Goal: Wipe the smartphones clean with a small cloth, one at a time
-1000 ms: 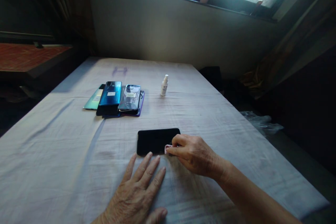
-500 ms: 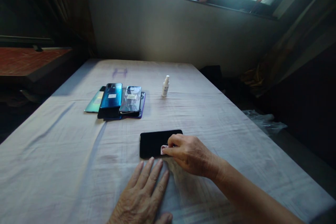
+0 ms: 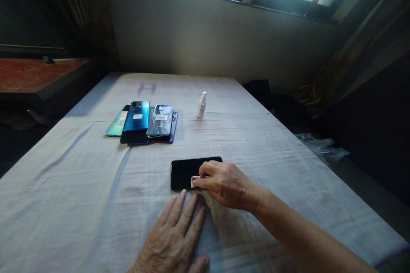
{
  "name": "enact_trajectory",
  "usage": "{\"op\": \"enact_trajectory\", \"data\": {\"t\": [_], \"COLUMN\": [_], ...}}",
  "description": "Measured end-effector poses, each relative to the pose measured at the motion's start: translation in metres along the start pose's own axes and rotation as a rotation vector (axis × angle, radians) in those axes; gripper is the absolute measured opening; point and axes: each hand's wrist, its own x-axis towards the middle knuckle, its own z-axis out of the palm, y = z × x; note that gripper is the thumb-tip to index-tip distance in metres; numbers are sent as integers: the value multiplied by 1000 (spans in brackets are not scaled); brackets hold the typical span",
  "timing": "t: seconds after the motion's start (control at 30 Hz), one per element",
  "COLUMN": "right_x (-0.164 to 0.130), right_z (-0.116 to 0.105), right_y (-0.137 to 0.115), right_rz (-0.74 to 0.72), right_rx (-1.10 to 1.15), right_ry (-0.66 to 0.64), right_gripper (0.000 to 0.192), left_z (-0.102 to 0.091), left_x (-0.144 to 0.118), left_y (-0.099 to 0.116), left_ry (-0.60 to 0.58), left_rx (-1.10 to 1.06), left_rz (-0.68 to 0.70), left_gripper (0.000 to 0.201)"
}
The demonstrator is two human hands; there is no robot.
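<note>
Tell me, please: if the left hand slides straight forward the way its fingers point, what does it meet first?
Probably the black phone: the left hand lies flat on the cloth, fingertips just short of the phone's near edge.

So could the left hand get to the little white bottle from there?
Probably yes, with a long stretch. The left hand lies flat on the cloth, holding nothing; only the black phone lies on the way to the bottle.

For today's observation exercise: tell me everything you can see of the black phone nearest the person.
The black phone is a flat, glossy, dark slab with rounded corners, lying crosswise and face up on the white tablecloth, its screen unlit. The right hand covers its right end, fingers pressing a small pink cloth against the glass. The left hand lies flat on the cloth just before its near edge, apparently not touching it.
</note>
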Motion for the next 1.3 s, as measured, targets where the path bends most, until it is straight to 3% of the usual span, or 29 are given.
{"op": "enact_trajectory", "data": {"t": [0.23,0.5,0.8,1.03,1.3], "right_x": [28,16,34,29,52], "right_z": [-1,-4,0,3,10], "right_y": [-10,-5,-13,-10,-6], "right_rz": [-48,-22,-56,-34,18], "right_rx": [-18,-21,-20,20,33], "right_ry": [-66,-28,-64,-36,-52], "right_gripper": [23,27,26,24,28], "left_z": [-3,-4,-4,-16,-33], "left_x": [1,0,1,-1,12], "left_y": [2,4,7,5,2], "left_ry": [-35,-9,-51,-226,-403], "left_rx": [-87,-54,-67,-100,-206], "left_rz": [-27,-44,-54,-163,-257], "left_gripper": [84,86,84,90,91]}}
